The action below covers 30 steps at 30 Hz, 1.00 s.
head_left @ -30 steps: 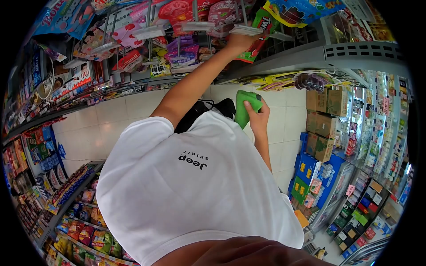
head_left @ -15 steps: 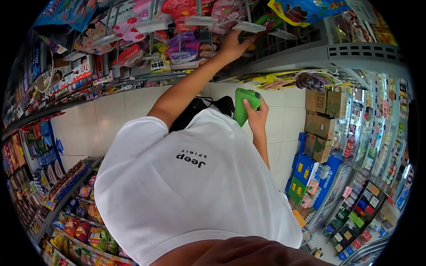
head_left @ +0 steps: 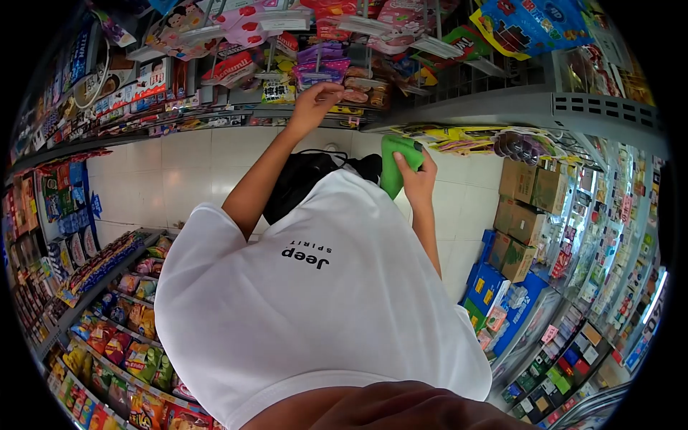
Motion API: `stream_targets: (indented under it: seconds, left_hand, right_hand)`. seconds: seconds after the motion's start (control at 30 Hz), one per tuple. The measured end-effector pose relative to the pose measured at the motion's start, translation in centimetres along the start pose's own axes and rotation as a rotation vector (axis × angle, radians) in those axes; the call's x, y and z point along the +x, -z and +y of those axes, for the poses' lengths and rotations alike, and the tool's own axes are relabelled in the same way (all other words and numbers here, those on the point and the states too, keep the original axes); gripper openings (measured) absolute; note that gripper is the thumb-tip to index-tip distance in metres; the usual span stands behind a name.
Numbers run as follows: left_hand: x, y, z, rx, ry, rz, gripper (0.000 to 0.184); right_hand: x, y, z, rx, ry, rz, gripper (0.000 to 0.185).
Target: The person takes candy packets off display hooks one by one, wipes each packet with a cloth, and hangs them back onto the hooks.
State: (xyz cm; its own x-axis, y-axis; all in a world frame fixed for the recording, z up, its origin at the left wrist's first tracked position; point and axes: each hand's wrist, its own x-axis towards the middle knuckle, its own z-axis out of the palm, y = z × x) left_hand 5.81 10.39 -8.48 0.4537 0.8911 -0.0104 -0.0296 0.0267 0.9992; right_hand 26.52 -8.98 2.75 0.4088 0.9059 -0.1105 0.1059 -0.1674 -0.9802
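My left hand [head_left: 315, 107] is raised in front of hanging snack bags, its fingers loosely bent and apart, and I see nothing in it. Just above its fingers hangs a purple snack bag [head_left: 322, 68], with a yellow packet [head_left: 278, 92] to the left. Brown packaged snacks [head_left: 367, 92] are to the right of the fingertips. At waist height, my right hand [head_left: 418, 175] is closed around a folded green cloth [head_left: 392, 168] with a dark patch at its corner.
A grey perforated shelf edge [head_left: 602, 109] juts out at the upper right. Cardboard boxes [head_left: 517, 222] are stacked on the right above a blue carton [head_left: 527, 301]. Snack shelves [head_left: 122, 344] stand at the lower left. Pale floor tiles [head_left: 186, 168] show between.
My left hand has drawn back from the rack at upper right and moved left and down, toward me. My right hand keeps the green cloth. The view has shifted slightly.
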Motion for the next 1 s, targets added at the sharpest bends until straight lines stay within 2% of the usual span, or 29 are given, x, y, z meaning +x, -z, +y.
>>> stream_targets:
  seconds: [0.17, 0.27, 0.57, 0.67, 0.77, 0.87, 1.0]
  left_hand:
    - [-3.7, 6.2, -4.0, -0.107, 0.103, 0.18, 0.022]
    - [-6.0, 8.3, -5.6, -0.028, 0.15, 0.224, 0.026]
    - [-12.1, 9.5, -6.1, -0.245, 0.227, 0.43, 0.023]
    - [-13.9, 10.7, -7.7, -0.149, 0.35, 0.473, 0.022]
    - [-16.3, 12.4, -9.0, -0.164, 0.369, 0.541, 0.02]
    - [-18.4, 13.9, -7.7, -0.193, 0.447, 0.591, 0.02]
    - [-20.5, 15.5, -6.0, -0.143, 0.461, 0.596, 0.02]
  right_hand:
    - [0.2, -1.0, 0.1, -0.001, 0.017, -0.06, 0.026]
    - [0.0, -1.5, -0.3, -0.03, 0.04, -0.087, 0.025]
    - [-2.0, -3.1, -0.4, -0.096, 0.082, -0.199, 0.026]
    - [-3.1, -3.0, -1.0, -0.086, 0.096, -0.208, 0.028]
    - [-4.7, -2.4, -1.5, -0.069, 0.072, -0.178, 0.028]
    - [-7.4, -1.6, -1.7, -0.044, 0.057, -0.07, 0.027]
    - [-11.0, -0.5, 1.0, 0.059, -0.067, 0.038, 0.026]
